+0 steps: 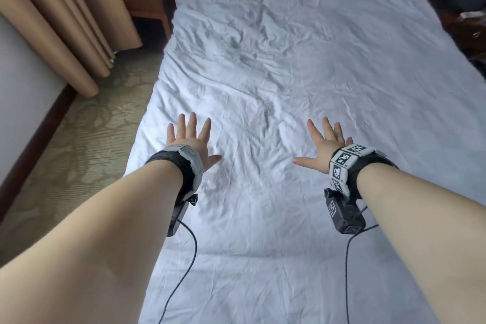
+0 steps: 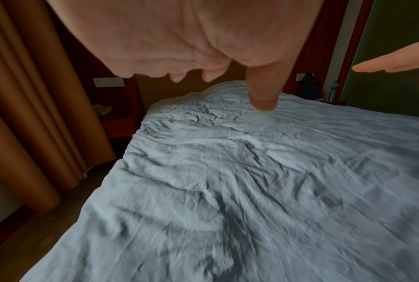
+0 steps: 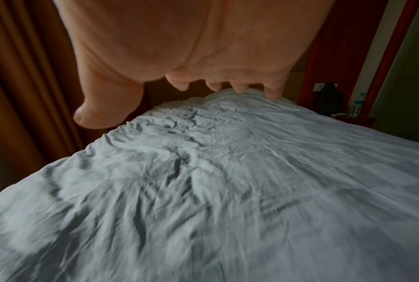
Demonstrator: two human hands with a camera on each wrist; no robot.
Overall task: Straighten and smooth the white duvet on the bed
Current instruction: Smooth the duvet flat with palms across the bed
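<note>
The white duvet [image 1: 302, 73] covers the whole bed, creased mostly along its middle and far part. My left hand [image 1: 190, 137] is spread flat with straight fingers over the duvet's near left part. My right hand [image 1: 322, 143] is spread the same way over the near right part. Both wrist views show the palms [image 2: 179, 38] [image 3: 191, 38] held a little above the wrinkled duvet [image 2: 251, 190] [image 3: 227, 190], holding nothing. Whether the fingertips touch the cloth cannot be told.
Tan curtains [image 1: 65, 21] hang at the left beside patterned carpet [image 1: 86, 139]. A dark wooden nightstand [image 1: 147, 2] stands at the bed's far left. Another dark stand with small items [image 1: 468, 21] and a water bottle [image 3: 359, 103] stand at the far right.
</note>
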